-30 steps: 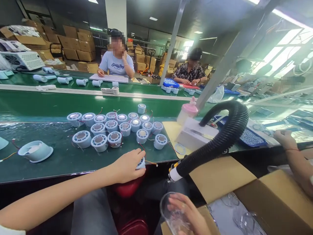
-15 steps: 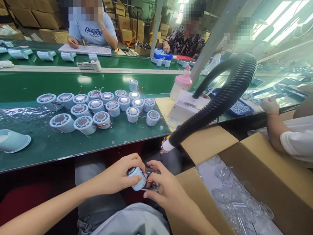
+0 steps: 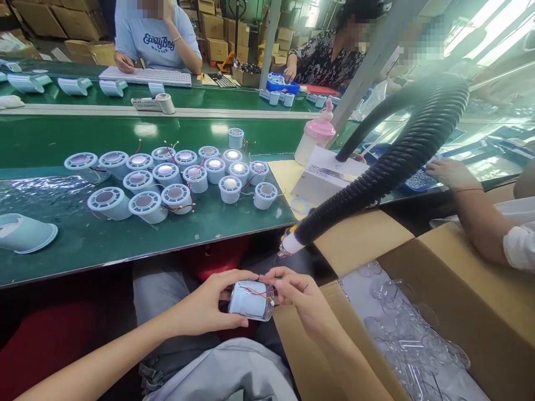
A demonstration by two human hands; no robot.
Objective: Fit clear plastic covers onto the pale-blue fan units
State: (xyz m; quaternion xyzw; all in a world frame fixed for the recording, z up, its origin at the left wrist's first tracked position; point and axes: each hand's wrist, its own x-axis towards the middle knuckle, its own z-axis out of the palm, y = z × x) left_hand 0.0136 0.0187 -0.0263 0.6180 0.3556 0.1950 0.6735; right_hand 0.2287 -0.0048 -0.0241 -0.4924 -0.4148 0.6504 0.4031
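Your left hand (image 3: 204,303) has its fingers curled around the clear cup (image 3: 268,315), the blue unit (image 3: 246,301) inside it, just in front of the bench (image 3: 75,245). Your right hand (image 3: 303,295) has its fingers at the cup's end, beside the wires (image 3: 262,293); whether they pinch one, I cannot tell. Best keep your left grip steady and tuck the wires without tugging. Beyond, other units (image 3: 148,211) stand on the bench.

Pale-blue housing (image 3: 25,236) on the desk (image 3: 83,250): cut off by left edge. Cardboard box (image 3: 472,273): lower part out of view. Left hand (image 3: 205,306): some fingers (those behind the clear cup (image 3: 267,313)) hidden.
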